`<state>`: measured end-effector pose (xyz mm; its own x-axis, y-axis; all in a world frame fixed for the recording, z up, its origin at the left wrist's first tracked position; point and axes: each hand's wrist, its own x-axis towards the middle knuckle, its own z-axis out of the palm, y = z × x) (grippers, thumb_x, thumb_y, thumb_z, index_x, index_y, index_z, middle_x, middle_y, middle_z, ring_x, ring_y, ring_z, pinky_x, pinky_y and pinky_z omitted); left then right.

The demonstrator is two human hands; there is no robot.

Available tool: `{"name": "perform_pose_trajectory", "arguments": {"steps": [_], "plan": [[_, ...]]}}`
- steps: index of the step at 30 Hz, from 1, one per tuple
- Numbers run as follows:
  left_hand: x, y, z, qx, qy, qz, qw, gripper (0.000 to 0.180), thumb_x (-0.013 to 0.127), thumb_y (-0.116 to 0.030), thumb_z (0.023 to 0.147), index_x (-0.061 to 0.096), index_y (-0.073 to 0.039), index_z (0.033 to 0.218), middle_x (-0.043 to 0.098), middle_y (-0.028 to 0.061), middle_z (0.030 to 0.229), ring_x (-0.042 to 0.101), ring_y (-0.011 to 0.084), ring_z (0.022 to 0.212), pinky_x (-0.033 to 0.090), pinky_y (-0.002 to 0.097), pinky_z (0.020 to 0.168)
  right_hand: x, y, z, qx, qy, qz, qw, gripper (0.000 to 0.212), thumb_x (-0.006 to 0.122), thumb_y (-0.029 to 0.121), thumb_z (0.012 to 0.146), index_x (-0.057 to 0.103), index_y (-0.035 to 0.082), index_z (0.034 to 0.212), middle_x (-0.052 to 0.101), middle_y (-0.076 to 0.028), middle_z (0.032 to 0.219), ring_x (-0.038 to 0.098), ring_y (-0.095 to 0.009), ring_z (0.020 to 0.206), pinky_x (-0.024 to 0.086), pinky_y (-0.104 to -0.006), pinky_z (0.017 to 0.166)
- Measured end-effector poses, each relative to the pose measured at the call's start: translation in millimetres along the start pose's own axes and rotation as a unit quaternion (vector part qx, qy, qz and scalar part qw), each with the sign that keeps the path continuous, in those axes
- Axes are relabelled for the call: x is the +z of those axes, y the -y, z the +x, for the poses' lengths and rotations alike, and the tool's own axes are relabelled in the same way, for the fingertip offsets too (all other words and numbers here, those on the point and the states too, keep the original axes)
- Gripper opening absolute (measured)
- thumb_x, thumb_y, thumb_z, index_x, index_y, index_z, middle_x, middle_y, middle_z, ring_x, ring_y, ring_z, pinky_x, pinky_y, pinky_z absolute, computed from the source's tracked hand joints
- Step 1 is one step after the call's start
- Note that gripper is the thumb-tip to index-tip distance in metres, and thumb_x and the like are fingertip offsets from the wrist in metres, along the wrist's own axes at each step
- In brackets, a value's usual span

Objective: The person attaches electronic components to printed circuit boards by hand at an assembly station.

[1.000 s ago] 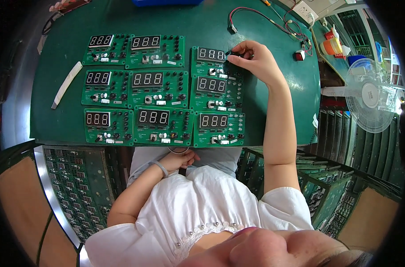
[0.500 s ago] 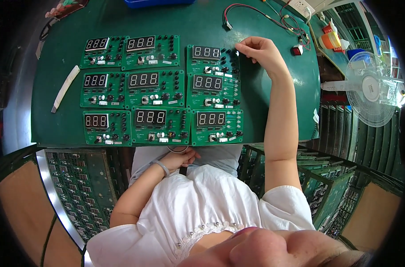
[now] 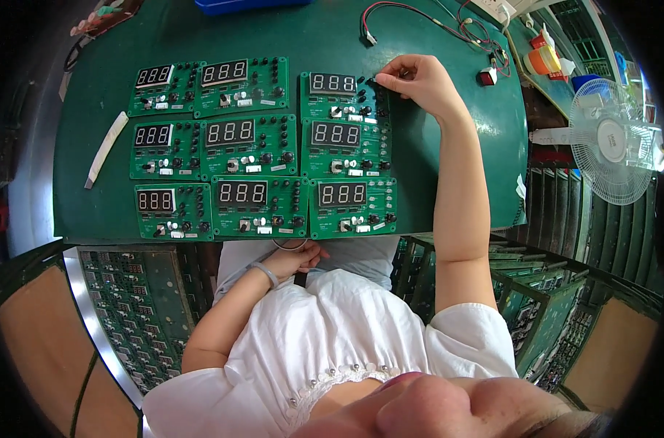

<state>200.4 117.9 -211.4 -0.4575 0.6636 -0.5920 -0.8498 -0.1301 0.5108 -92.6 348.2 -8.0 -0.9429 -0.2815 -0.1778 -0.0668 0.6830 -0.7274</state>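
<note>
Right hand (image 3: 419,82) with thumb and forefinger bent close together, at the upper right corner of the top board (image 3: 339,99) in right column, on green table (image 3: 412,160); whether pinching a small black part (image 3: 361,92), cannot tell. Left hand (image 3: 300,259) below the table edge, curled; holding or not, cannot tell. Possible trouble: by pushing too much sideways, sliding this board against the board below (image 3: 344,153), or bending the part.

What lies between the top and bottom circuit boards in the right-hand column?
One more circuit board, the middle board, lies between the top board and the bottom board; the head view shows it.
</note>
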Motion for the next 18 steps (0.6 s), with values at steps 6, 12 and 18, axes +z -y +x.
{"name": "perform_pose_trajectory", "arguments": {"steps": [6, 12, 18], "plan": [[6.8, -4.8, -0.7, 0.004, -0.016, -0.008, 1.000, 0.026, 0.051, -0.027, 0.106, 0.065, -0.005, 0.107, 0.046, -0.0033, 0.076, 0.032, 0.0049, 0.061, 0.025, 0.0198, 0.054, -2.4, -6.6, -2.2, 0.029, -0.012, 0.122, 0.992, 0.018, 0.077, 0.021, 0.087, 0.075, 0.005, 0.095, 0.067, 0.003, 0.081, 0.056, -0.005, 0.072, 0.046, -0.0214, 0.066], [7.2, -5.6, -1.0, 0.008, -0.010, -0.017, 1.000, 0.025, 0.051, -0.026, 0.106, 0.064, -0.005, 0.106, 0.045, -0.0039, 0.075, 0.031, 0.0050, 0.061, 0.025, 0.0196, 0.055, -2.8, -2.1, -2.1, 0.034, 0.000, 0.046, 0.998, 0.019, 0.077, 0.021, 0.087, 0.075, 0.005, 0.096, 0.068, 0.002, 0.082, 0.058, -0.006, 0.073, 0.046, -0.0218, 0.067], [7.9, -8.2, -1.7, 0.004, -0.005, -0.021, 1.000, 0.024, 0.051, -0.024, 0.106, 0.065, -0.005, 0.106, 0.045, -0.0038, 0.075, 0.031, 0.0052, 0.061, 0.026, 0.0202, 0.054, -3.2, 1.8, -4.8, 0.036, -0.014, 0.019, 0.999, 0.019, 0.077, 0.021, 0.087, 0.075, 0.004, 0.096, 0.069, 0.001, 0.084, 0.059, -0.007, 0.075, 0.047, -0.0223, 0.069]]}}
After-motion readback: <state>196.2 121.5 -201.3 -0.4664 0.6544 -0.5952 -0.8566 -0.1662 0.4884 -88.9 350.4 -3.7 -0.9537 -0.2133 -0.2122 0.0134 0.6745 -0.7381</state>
